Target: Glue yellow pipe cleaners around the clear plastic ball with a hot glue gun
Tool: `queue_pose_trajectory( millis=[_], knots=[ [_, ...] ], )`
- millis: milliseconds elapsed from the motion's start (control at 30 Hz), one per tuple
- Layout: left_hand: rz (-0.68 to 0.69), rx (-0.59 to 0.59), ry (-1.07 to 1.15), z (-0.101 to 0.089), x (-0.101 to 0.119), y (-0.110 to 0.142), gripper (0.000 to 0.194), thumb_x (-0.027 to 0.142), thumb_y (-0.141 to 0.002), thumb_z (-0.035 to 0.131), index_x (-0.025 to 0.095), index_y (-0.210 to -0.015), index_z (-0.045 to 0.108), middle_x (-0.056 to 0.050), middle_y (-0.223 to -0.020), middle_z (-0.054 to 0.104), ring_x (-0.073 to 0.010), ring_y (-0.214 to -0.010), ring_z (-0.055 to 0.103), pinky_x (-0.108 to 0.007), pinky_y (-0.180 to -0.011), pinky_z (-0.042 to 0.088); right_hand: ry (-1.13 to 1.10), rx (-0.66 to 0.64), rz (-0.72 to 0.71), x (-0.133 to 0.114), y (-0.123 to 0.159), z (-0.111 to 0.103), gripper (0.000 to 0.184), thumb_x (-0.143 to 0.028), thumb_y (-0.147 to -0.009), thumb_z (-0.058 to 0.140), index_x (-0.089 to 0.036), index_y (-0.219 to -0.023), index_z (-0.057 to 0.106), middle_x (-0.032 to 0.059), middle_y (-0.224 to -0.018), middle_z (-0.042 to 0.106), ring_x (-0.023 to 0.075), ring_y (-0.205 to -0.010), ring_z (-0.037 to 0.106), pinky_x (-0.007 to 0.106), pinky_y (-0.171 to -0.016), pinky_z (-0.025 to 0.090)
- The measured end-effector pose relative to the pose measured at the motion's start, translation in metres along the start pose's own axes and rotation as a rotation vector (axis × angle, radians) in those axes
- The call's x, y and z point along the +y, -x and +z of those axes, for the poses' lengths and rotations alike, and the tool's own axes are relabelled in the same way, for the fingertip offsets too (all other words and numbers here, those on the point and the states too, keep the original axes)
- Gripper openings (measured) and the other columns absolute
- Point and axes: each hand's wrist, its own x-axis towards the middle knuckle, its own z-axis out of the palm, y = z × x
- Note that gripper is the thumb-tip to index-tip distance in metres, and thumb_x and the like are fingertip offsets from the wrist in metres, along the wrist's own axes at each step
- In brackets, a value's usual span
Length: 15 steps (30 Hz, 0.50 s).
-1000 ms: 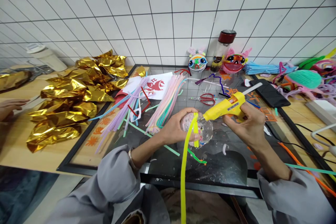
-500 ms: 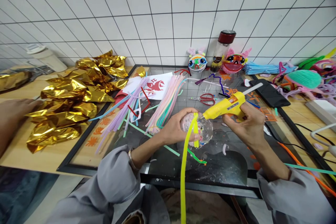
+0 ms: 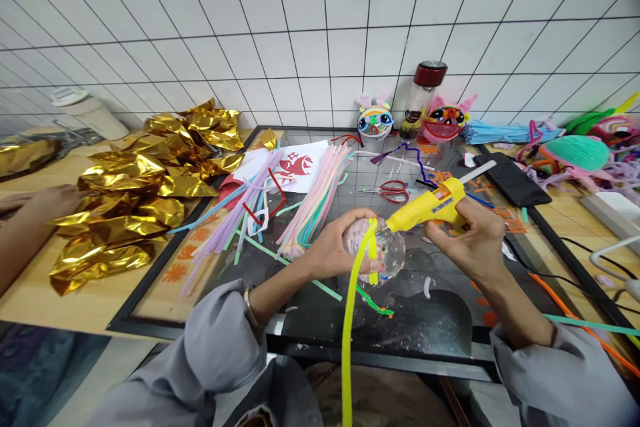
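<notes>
My left hand [image 3: 336, 245] is closed around the left side of a clear round plastic piece [image 3: 395, 257], holding it above the dark tabletop. A yellow pipe cleaner [image 3: 346, 347] lies across that piece, bent back on itself near the top, and its long end hangs down toward me. In my right hand [image 3: 473, 233] is a yellow glue gun [image 3: 427, 205], with a whitish glue stick [image 3: 479, 172] poking out of its back. The gun's nozzle points left and meets the piece near the pipe cleaner; whether it touches cannot be made out.
Bundled pastel pipe cleaners [image 3: 320, 193], red-handled scissors [image 3: 394, 191] and a phone [image 3: 515, 180] lie around. Crumpled gold foil [image 3: 130, 180] spreads at left, near another person's hand [image 3: 55, 203]. Along the wall stand a bottle [image 3: 420, 100] and decorated animal faces [image 3: 375, 121]. Black cables [image 3: 575, 287] run at right.
My two hands, the plastic piece and the glue gun stay nearly where they were. At far left, the other person's hand and forearm have shifted slightly.
</notes>
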Motion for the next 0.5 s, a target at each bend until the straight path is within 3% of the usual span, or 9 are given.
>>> queue_pose_trajectory(
  millis=[500],
  knots=[
    [-0.013,0.012,0.022,-0.0006,0.0005,-0.0010,0.074,0.034,-0.054,0.087,0.017,-0.118,0.054,-0.008,-0.111,0.064,-0.0249,-0.104,0.061,-0.032,-0.087,0.050,0.001,0.002,0.000,0.0049,0.0007,0.0005,0.024,-0.022,-0.073,0.063,-0.023,-0.062,0.041,-0.0065,-0.056,0.035,0.0097,-0.048,0.031,0.027,-0.046,0.025]
  ],
)
